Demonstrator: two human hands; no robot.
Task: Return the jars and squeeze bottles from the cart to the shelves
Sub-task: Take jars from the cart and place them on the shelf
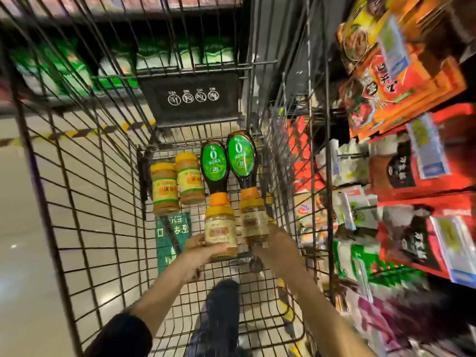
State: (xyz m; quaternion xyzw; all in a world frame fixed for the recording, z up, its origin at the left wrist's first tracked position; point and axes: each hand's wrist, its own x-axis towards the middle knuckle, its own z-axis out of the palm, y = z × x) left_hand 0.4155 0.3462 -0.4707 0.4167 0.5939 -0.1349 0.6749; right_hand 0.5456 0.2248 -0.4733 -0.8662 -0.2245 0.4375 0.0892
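Left jar [221, 234] is gripped by left hand [198, 253], right jar [253, 222] by right hand [279, 244], lids away; shelves [426, 150] are found rightward, nearer right hand

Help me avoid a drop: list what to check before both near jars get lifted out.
1. Grip of left hand on near-left jar: ok.
2. Grip of right hand on near-right jar: cannot tell, fingers hidden.
3. Both clear of bottles: cannot tell, ends overlap in view.
4. Way up out of cart: ok.
5. Jar spot on shelves in view: not ok, only packets show.
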